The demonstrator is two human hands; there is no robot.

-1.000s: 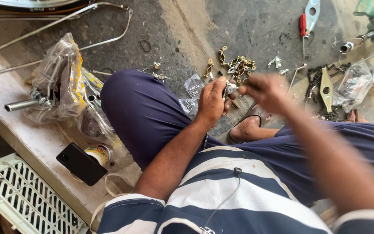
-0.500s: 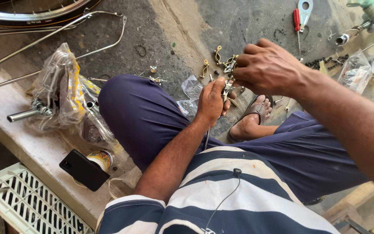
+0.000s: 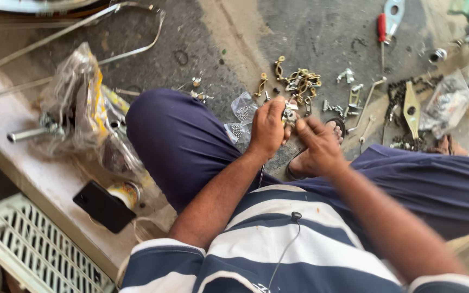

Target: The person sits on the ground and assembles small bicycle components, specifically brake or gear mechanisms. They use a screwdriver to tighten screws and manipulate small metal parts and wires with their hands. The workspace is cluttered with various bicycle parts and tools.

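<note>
Since half a sec ago: right hand pulled back from over the brass bits, now down beside left hand, fingertips of both meeting on a small metal part. Left hand closed round it w/ thumb & fingers; right pinching at it from the side. Looks like fitting or turning work on the part now, not picking from the pile. Part held in the air above the sandalled foot, just short of the pile.

Pile of brass fittings on the concrete floor, right beyond the hands. Small steel brackets next to it, red-handled screwdriver further out, chain at right.

Containers: two small clear bags of steel balls by the knee, touching it or nearly. Big crumpled plastic bag at left w/ metal parts inside, steel axle poking out. More bagged parts far right, contents unclear. Black phone lying over a small tin on the ledge.
</note>
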